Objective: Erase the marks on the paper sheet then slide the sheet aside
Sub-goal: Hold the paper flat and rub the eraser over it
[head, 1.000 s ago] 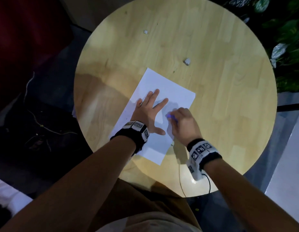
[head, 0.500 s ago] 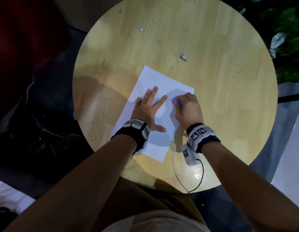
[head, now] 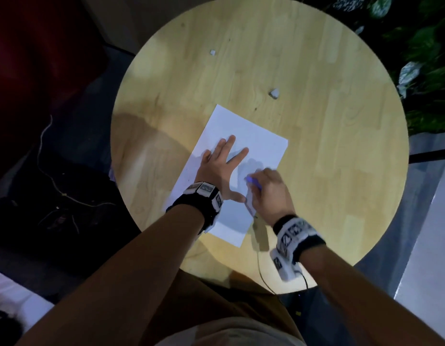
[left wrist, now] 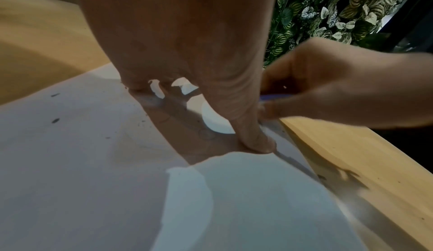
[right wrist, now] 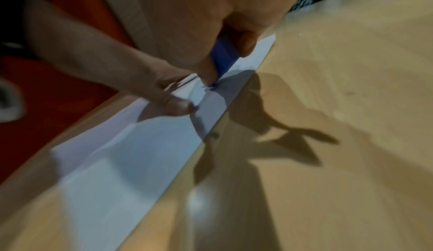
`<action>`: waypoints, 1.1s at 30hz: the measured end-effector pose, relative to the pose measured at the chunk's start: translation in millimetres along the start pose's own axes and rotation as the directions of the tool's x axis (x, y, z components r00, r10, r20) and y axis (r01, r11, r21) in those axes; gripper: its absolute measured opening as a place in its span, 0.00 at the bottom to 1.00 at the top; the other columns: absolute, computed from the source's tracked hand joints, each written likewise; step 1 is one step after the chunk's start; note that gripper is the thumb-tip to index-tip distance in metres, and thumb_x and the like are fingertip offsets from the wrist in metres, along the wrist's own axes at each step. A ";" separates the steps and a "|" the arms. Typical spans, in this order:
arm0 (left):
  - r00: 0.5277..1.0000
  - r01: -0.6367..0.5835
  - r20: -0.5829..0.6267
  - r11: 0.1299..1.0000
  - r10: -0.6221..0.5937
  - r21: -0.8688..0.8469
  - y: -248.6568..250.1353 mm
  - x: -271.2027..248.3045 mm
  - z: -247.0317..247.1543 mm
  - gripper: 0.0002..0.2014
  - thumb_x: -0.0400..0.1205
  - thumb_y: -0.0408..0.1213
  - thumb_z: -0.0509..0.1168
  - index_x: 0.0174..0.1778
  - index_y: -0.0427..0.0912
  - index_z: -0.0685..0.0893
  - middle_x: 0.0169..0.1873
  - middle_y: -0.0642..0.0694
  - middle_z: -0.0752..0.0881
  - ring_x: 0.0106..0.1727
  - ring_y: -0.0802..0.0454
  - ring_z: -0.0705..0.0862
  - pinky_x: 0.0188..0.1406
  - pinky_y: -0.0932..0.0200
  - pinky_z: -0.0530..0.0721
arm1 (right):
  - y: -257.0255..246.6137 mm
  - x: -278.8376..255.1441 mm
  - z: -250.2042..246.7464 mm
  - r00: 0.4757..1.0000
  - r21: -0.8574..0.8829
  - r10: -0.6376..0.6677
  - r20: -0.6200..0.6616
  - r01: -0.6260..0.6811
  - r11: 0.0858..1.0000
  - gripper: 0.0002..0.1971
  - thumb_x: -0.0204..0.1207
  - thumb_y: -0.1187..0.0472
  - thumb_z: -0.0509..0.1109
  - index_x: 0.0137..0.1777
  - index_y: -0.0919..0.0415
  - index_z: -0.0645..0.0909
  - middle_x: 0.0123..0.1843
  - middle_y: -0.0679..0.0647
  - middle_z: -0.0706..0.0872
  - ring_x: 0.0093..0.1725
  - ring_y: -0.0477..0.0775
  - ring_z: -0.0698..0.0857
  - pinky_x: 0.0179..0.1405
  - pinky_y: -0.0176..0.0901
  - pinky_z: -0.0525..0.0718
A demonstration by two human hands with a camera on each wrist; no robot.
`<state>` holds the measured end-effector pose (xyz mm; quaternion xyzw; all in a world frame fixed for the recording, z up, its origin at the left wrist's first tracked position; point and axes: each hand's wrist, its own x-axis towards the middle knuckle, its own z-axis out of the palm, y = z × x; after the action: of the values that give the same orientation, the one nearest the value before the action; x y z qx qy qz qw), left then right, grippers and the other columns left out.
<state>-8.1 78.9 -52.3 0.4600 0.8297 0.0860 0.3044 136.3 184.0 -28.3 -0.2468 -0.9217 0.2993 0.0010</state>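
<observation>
A white paper sheet [head: 256, 143] lies slanted on the round wooden table [head: 328, 158]. My left hand [head: 222, 166] presses flat on the sheet with fingers spread, thumb [left wrist: 253, 140] down near the sheet's right edge. My right hand [head: 267, 191] pinches a blue eraser [right wrist: 223, 54] and holds its tip on the paper [right wrist: 145, 153] close to that edge, right beside the left thumb. The eraser [head: 252, 182] shows as a blue sliver in the head view. Faint pencil circles [left wrist: 206, 134] and dark crumbs [left wrist: 55, 120] lie on the sheet [left wrist: 93, 162].
Two small pale scraps lie on the table beyond the sheet, one [head: 274, 93] near its far corner and one [head: 212, 52] farther back. Leafy plants [head: 421, 71] stand at the right. A cable [head: 263, 275] hangs from my right wrist over the table's near edge.
My right hand has rubbed back toward me along the sheet's right edge after moving up it half a second ago. The left hand has stayed pressed on the paper.
</observation>
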 end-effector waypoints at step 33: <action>0.990 0.120 -0.076 0.993 -0.119 0.010 -2.8 -1.1 1.0 0.64 0.63 0.75 0.74 0.90 0.59 0.46 0.89 0.47 0.36 0.89 0.45 0.40 0.83 0.37 0.52 | 16.6 67.2 -11.1 0.998 -0.040 0.064 -0.006 -0.064 0.997 0.07 0.76 0.64 0.67 0.51 0.62 0.86 0.47 0.57 0.82 0.54 0.59 0.80 0.44 0.51 0.83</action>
<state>-9.0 76.3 -53.8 0.4083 0.8671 0.0788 0.2743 86.5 232.4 -38.1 -0.2770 -0.9191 0.2801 -0.0113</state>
